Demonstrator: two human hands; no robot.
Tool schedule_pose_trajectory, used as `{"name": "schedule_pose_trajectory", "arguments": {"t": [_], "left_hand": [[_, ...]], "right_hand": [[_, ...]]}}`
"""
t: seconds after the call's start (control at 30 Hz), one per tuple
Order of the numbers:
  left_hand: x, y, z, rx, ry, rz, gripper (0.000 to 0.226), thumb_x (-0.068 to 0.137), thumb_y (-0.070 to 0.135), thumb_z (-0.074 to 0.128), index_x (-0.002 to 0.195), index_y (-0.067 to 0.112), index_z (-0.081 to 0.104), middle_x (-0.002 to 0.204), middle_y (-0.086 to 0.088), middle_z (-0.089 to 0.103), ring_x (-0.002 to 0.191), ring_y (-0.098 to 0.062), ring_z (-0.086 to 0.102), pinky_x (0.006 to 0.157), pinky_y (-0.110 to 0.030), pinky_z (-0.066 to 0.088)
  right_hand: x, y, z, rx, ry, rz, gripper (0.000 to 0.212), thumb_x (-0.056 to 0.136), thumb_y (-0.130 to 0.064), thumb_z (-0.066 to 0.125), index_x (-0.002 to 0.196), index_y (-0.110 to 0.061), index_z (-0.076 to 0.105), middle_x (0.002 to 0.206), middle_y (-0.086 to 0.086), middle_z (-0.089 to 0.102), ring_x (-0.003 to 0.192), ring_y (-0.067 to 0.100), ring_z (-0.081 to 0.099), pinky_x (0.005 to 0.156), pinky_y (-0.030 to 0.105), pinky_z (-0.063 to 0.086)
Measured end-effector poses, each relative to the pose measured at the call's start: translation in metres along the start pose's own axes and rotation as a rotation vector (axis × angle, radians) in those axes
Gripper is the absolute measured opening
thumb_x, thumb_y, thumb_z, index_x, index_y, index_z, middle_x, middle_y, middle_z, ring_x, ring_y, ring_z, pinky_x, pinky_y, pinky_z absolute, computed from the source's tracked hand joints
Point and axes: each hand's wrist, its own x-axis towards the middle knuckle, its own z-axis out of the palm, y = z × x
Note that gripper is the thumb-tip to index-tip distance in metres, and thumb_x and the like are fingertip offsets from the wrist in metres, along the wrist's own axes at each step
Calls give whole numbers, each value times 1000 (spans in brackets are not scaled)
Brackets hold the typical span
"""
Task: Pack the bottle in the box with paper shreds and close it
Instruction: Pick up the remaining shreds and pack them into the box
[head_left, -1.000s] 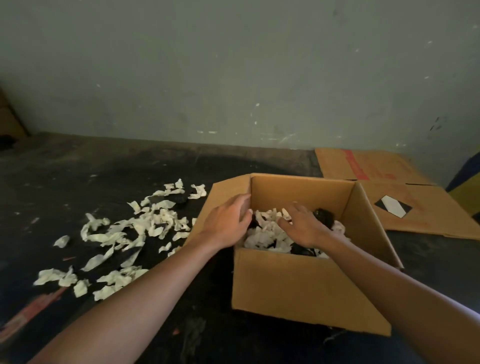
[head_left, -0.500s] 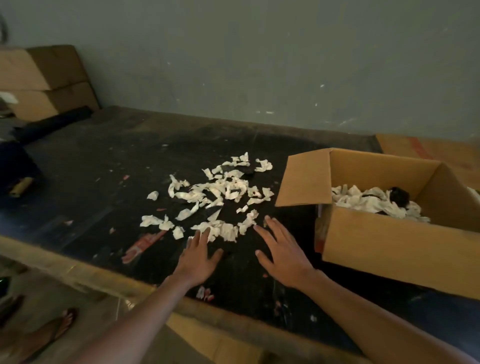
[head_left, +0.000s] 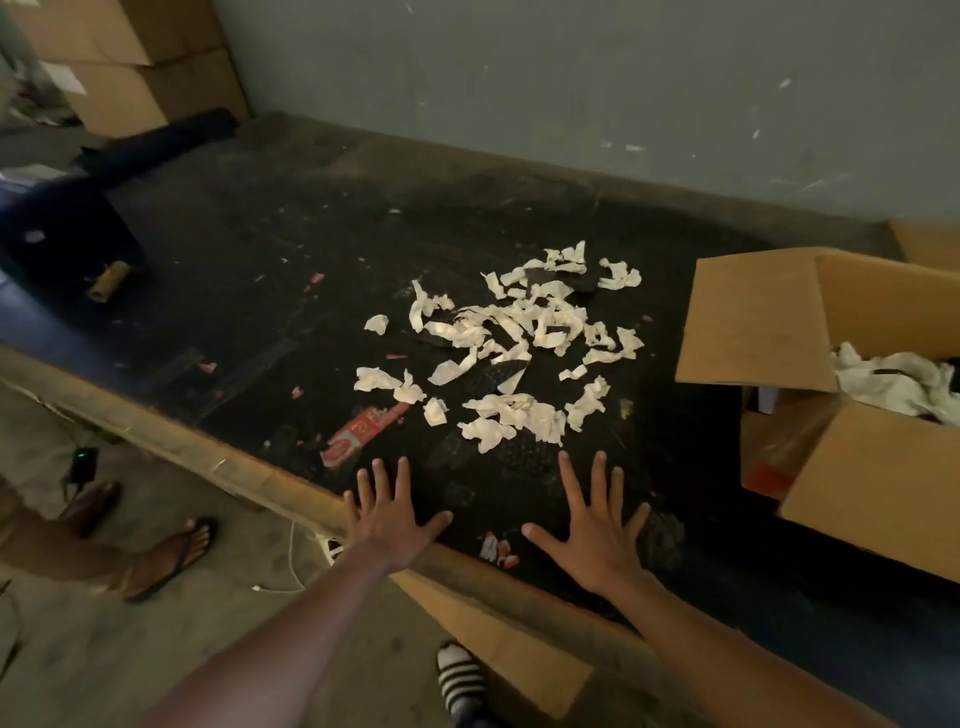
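Note:
An open cardboard box (head_left: 878, 483) stands at the right edge of the view, its left flap raised, with white paper shreds inside (head_left: 893, 382). The bottle cannot be made out in the box. A loose pile of white paper shreds (head_left: 519, 343) lies on the dark table left of the box. My left hand (head_left: 387, 512) and my right hand (head_left: 592, 530) are spread flat, fingers apart, over the table's near edge just below the pile. Neither hand holds anything.
The dark table (head_left: 291, 249) has a worn wooden front edge. Stacked cardboard boxes (head_left: 124, 57) and a dark roll (head_left: 156, 143) sit at the far left. A small cardboard tube (head_left: 108, 280) lies left. Another person's sandalled foot (head_left: 166, 556) stands on the floor.
Both hands left the box, swung left to the loose shreds, and now rest spread near the table's front edge. The view turned left and down.

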Motion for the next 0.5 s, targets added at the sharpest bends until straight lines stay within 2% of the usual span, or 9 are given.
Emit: {"name": "schedule_pose_trajectory", "arguments": {"t": [0.13,0.27,0.37,0.5], "left_hand": [[36,-15,-10,28,98,-34,126,63,98,24,153,24,-23,162,-16,-22,149,-38,-18,118,-58,-7],[81,-19,-29,59,105,2,134,52,104,21,149,27,-31,159,-14,-30,146,-39,-26,115,-61,-13],[119,-15,-46,78,68,47,131,56,103,20,148,27,-33,155,-10,-35,144,-38,-28,114,-61,-14],[177,1,-69,130,0,230,106,81,85,28,152,28,-24,157,-4,-30,145,-36,-26,114,-58,-15]], "right_hand": [[34,-24,4,-47,84,0,109,67,-96,27,139,-46,-40,153,9,-43,142,39,-33,108,77,-4],[85,-54,0,-61,127,20,107,66,-98,21,140,-47,-38,150,10,-47,140,39,-37,106,78,-7],[122,-74,-3,-49,131,52,97,72,-94,15,140,-48,-37,151,10,-45,141,39,-34,106,77,-8],[173,-88,-15,-26,137,49,80,87,-79,15,142,-48,-33,156,7,-37,143,35,-32,112,73,-3]]}}
